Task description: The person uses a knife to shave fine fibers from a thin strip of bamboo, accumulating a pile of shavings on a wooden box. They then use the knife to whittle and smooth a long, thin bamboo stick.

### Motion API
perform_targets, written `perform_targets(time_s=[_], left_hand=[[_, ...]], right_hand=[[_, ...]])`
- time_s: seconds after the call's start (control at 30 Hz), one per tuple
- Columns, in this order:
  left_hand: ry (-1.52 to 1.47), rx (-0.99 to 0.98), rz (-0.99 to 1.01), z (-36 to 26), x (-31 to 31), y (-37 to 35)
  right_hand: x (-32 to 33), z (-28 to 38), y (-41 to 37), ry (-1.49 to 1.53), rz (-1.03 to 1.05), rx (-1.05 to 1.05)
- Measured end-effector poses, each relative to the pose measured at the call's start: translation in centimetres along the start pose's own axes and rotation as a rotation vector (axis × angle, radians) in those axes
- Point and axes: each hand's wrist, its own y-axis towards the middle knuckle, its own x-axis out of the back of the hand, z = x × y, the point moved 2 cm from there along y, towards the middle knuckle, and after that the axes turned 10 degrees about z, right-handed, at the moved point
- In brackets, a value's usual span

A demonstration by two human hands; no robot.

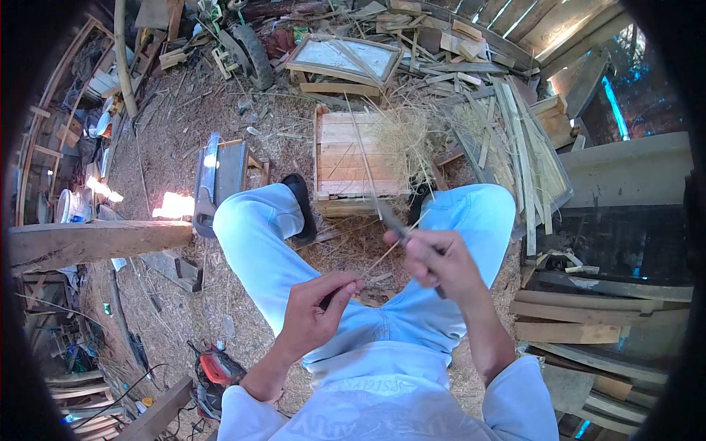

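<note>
My left hand (321, 307) is closed in front of my lap, its thumb and fingers pinching one end of a thin wooden strip (382, 257). The strip slants up and right toward my right hand (434, 263), which is wrapped round the handle of a knife (390, 217). The knife's blade points up and left and is blurred, close to the strip. Beyond my hands, between my feet, stands a wooden box (353, 160) with a slatted top. Thin shavings (415, 140) are heaped over its right side, and a long thin stick (360, 143) lies across it.
A handsaw (209, 173) rests on a small stool (232, 176) at the left. A wooden beam (103, 242) juts in from the left, above a red power tool (218, 367). Long strips (518, 147) lie at the right; a framed board (342, 59) and scrap wood (456, 44) are behind.
</note>
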Motion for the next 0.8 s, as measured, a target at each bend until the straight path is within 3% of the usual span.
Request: perform_targets(time_s=[0.07, 0.17, 0.27, 0.43, 0.53, 0.6, 0.7, 0.8], left_hand=[[-0.01, 0.038, 0.031, -0.1, 0.4, -0.2], [-0.068, 0.098, 0.082, 0.1, 0.3, -0.1], [-0.129, 0.149, 0.138, 0.1, 0.5, 0.0], [-0.203, 0.132, 0.151, 0.1, 0.4, 0.1], [-0.174, 0.134, 0.13, 0.3, 0.7, -0.6], [-0.176, 0.187, 0.154, 0.4, 1.1, -1.4], [-0.157, 0.22, 0.09, 0.4, 0.9, -1.0], [-0.212, 0.185, 0.015, 1.3, 0.2, 0.1]], right_hand=[[0.7, 0.3, 0.1, 0.017, -0.026, 0.003], [-0.6, -0.6, 0.3, -0.025, 0.146, 0.037], [-1.7, -0.4, 0.4, -0.017, 0.18, -0.012], [-1.0, -0.5, 0.5, -0.038, 0.11, 0.018], [2.2, 0.3, 0.1, -0.04, -0.069, 0.069], [5.1, 1.1, -0.2, 0.132, -0.178, 0.147], [4.7, 0.9, -0.4, 0.239, -0.167, 0.216], [3.4, 0.5, -0.3, 0.105, -0.134, 0.208]])
